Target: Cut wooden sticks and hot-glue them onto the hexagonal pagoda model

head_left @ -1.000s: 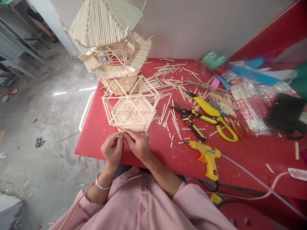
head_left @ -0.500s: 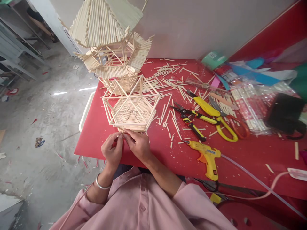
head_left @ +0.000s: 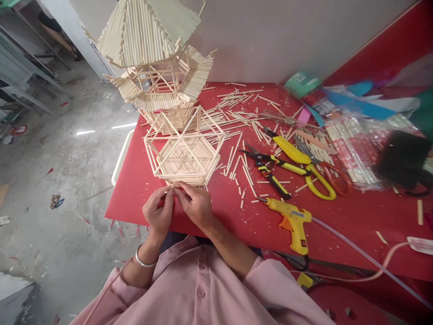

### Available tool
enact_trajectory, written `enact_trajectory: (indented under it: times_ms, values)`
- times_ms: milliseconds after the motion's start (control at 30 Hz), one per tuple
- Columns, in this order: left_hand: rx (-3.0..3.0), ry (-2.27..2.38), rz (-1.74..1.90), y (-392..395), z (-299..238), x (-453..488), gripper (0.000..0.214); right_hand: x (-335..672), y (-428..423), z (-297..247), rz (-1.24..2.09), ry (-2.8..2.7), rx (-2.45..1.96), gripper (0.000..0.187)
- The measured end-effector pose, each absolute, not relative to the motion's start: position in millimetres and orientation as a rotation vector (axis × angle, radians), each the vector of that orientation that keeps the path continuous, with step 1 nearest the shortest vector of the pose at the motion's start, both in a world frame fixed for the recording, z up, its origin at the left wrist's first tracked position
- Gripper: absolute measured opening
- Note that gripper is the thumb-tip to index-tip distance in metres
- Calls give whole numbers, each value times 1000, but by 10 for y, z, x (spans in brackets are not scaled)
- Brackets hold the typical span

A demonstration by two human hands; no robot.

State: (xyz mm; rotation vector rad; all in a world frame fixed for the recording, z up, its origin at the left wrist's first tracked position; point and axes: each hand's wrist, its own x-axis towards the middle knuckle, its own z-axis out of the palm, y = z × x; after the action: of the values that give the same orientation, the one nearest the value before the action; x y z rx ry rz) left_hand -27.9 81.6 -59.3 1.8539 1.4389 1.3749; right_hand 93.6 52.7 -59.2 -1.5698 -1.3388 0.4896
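Red table (head_left: 341, 215): pale hex stick frame (head_left: 186, 156), open-sided, spiral-patterned floor.

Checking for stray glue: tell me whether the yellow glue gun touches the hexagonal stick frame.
Apart. Head view shows bare red table between glue gun and frame.

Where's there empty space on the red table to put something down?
Bare red shows left of the hexagonal stick frame, up to the left edge of the table, and between the right hand and the glue gun. The front strip right of the glue gun is mostly bare, though a tube crosses it. Loose sticks, scissors and packets crowd the middle and back.
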Motion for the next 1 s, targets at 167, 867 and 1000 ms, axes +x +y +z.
enact_trajectory:
  times_ms: [167,867,1000]
  values:
    - [1853,1443,1371,816,-589,-274,12,935,524,-596,448,-1314,-1575,25]
    - [1853,1419,1382,810,-603,-286,10,941,522,-559,516,-1310,-1580,25]
    - [1841,1417,1375,808,-595,-283,11,942,527,-557,510,-1313,-1601,25]
